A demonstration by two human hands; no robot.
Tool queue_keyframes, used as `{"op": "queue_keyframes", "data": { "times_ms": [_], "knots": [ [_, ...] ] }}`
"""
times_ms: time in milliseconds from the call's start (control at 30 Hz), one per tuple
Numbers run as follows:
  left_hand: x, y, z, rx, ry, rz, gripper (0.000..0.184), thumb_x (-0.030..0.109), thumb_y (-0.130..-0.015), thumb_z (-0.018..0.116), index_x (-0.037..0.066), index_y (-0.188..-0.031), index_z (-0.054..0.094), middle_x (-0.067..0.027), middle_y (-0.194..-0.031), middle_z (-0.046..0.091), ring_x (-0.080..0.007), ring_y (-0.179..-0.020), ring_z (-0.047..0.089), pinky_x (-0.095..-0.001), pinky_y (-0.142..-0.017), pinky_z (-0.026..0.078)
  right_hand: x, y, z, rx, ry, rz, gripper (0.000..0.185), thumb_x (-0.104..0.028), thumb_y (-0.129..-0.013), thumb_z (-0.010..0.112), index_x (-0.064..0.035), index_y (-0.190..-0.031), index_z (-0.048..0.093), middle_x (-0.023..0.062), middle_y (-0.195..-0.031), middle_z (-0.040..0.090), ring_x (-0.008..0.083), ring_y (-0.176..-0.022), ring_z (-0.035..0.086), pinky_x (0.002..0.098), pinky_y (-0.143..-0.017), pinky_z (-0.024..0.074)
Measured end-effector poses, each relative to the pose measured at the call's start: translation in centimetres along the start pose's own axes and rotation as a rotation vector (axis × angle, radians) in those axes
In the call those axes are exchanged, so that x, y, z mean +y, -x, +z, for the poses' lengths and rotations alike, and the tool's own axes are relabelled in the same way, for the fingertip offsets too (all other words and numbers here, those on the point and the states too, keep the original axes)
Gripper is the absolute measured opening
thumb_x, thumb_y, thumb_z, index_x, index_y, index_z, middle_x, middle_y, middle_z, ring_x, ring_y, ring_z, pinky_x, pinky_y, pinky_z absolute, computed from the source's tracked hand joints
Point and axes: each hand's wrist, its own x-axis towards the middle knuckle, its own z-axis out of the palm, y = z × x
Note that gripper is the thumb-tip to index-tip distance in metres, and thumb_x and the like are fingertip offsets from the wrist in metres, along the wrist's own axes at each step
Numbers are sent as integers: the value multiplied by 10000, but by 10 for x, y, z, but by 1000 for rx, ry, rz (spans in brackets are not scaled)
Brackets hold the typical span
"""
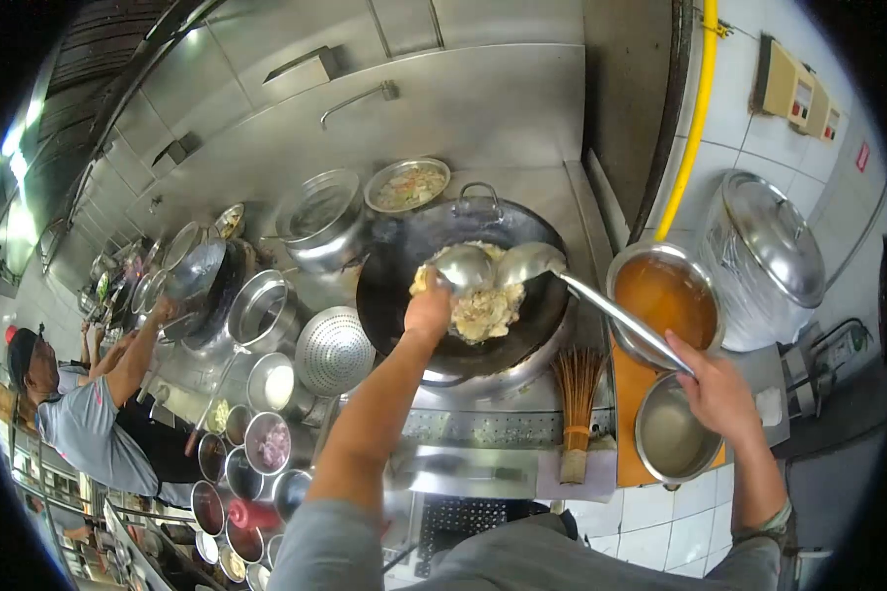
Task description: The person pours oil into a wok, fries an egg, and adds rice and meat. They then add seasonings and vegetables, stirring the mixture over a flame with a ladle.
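In my right hand [716,392] is the long handle of a ladle [529,262], its metal head over the wok. My left hand [430,310] is closed at the edge of a small round metal bowl [465,267] beside the ladle's head; the fingers are partly hidden. Something yellowish shows by the thumb, too small to name. Below both lies lumpy, pale-yellow cooked food [485,317] in a large dark wok [389,320] on the range.
Right of the wok stand a pot of orange liquid [665,295], a metal pot [677,433] and a lidded container [774,241]. A bamboo brush [578,404] lies in front. Left are a perforated strainer [334,352], several ingredient containers [267,441] and a co-worker [94,424] at another wok.
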Motion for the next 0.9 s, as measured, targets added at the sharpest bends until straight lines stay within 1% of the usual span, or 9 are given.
{"op": "queue_keyframes", "data": {
  "times_ms": [200,300,367,400,467,500,533,633,900],
  "knots": [
    [-24,-37,-33,393,-2,175,235,56,-834,487,24,-1047,582,-171,-1371,447,-358,-779,669,-438,-673,555,3,-6,-2,-40,11,10,577,-37,-815,587,-171,-1361,457,194,-1098,624,381,-938,606,444,-818,486],
    [-16,-11,-23,241,-6,159,278,83,-839,491,45,-1101,577,-195,-1376,439,-375,-784,662,-459,-691,550,10,-25,20,-38,-87,-16,567,-34,-824,576,-164,-1362,454,198,-1115,616,387,-947,600,434,-836,482],
    [-23,-2,-10,371,216,-88,244,141,-898,453,61,-1095,573,-199,-1077,634,-371,-783,665,-464,-683,549,-3,-45,35,-97,-233,13,542,-11,-850,537,-133,-1369,444,185,-1081,647,379,-970,610,416,-887,467],
    [-18,8,-33,287,214,-314,215,150,-905,440,50,-1041,573,-175,-855,658,-390,-803,656,-485,-689,533,16,-52,60,-139,-420,32,532,-18,-870,518,-131,-1381,425,141,-973,655,322,-860,630,392,-787,500],
    [-55,-1,47,1068,122,-282,129,97,-814,535,19,-904,583,-186,-811,630,-384,-723,604,-482,-693,492,1,-63,74,-420,-865,289,512,-60,-928,463,-141,-1422,358,-16,-714,539,111,-528,545,257,-434,458],
    [-53,19,16,794,628,-508,143,90,-754,573,20,-874,605,-184,-770,623,-379,-690,571,-471,-691,474,2,-65,93,-383,-1091,414,505,-109,-950,448,-177,-1437,331,-40,-659,430,31,-401,382,180,-308,288],
    [-40,47,-15,797,608,-669,155,118,-841,540,19,-739,603,-162,-715,617,-296,-704,628,-434,-653,494,15,-68,95,-553,-1436,393,489,-134,-948,467,-131,-1422,349,-8,-734,559,101,-516,536,231,-457,460],
    [-63,142,-70,650,1817,-671,101,91,-829,654,45,-824,563,-50,-747,600,-157,-617,620,-301,-599,561,0,-96,111,-637,-1494,467,413,-166,-951,484,-109,-1353,409,1,-744,566,110,-560,535,241,-495,463],
    [-179,522,-165,1350,1639,-905,111,63,-839,643,23,-897,557,-103,-858,628,-195,-750,660,-284,-684,564,-75,-103,119,-501,-1430,471,292,-250,-959,527,-51,-1168,568,23,-770,586,133,-677,531,266,-597,469]
  ]
}}
